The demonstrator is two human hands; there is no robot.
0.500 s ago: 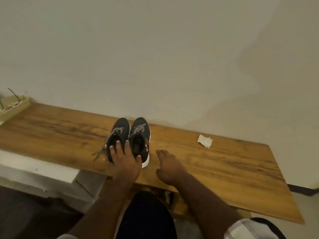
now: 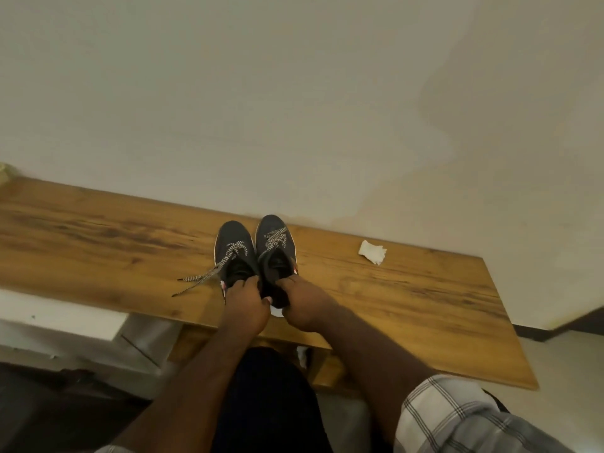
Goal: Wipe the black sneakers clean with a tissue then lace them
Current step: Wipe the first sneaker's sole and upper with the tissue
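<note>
Both hands gripping the pair of black sneakers at the heels.

On the wooden plank surface (image 2: 98,237), the left hand (image 2: 246,305) is curling its fingers around the left black sneaker's (image 2: 235,253) heel; the right hand (image 2: 302,305), flat on the surface half a second ago, is now gripping the right black sneaker (image 2: 274,246). The crumpled white tissue (image 2: 372,252) is lying well apart, rightward.

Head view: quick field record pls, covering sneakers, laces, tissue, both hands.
sneakers: black pair, side by side on wooden bench, toes toward wall
laces: loose ends trail left of left sneaker
tissue: crumpled, on bench right of pair, untouched
left hand: grips left sneaker's heel
right hand: fingers curled into right sneaker's opening
</note>
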